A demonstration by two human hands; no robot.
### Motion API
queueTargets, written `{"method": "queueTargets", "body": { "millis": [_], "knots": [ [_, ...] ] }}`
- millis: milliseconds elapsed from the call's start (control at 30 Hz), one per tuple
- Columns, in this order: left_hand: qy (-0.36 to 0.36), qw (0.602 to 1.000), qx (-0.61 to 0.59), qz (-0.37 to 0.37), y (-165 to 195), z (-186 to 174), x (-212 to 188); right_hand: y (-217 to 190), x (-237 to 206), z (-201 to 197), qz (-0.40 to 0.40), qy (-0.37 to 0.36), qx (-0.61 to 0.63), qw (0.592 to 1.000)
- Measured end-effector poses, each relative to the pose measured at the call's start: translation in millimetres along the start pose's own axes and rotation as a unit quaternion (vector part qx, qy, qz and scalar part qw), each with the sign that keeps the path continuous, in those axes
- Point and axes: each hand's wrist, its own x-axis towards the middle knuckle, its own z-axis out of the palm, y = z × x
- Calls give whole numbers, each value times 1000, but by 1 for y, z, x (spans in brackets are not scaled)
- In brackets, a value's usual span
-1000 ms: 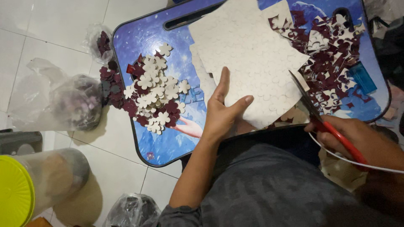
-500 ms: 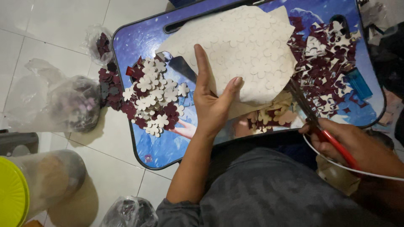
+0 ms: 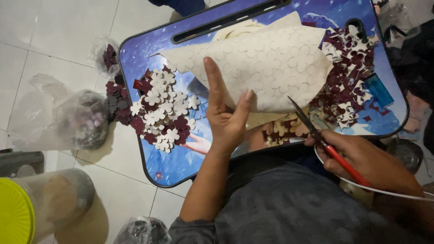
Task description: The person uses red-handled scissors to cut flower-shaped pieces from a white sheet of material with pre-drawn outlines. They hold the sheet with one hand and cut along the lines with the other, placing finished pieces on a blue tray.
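My left hand (image 3: 227, 118) grips the near edge of a large cream sheet (image 3: 271, 63) stamped with flower outlines, which lies curled over a blue printed lap tray (image 3: 156, 158). My right hand (image 3: 366, 158) holds red-handled scissors (image 3: 323, 140) with the blades pointing up toward the sheet's lower edge. A pile of cut-out cream and maroon flowers (image 3: 160, 110) lies on the tray left of my left hand. Maroon and cream offcuts (image 3: 348, 86) are heaped on the tray's right side.
A blue lighter (image 3: 377, 89) lies at the tray's right edge. Clear plastic bags (image 3: 79, 119) of pieces sit on the white tiled floor to the left. A jar with a yellow-green lid (image 3: 16, 217) stands at bottom left. A white cable (image 3: 389, 192) crosses my right wrist.
The cream sheet has been turned and curled, its long side now running left to right. My left hand shifted to its near edge. The scissors stayed close to the sheet's lower edge.
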Motion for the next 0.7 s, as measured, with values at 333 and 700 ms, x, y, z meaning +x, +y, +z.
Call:
{"method": "queueTargets", "body": {
  "millis": [333,700],
  "knots": [
    [-19,1000,-16,18,-14,-13,-9,0,-2,4,-53,41,92,993],
    [-16,997,20,-79,-9,-27,-15,-33,0,2,107,-38,-64,991]
  ]
}}
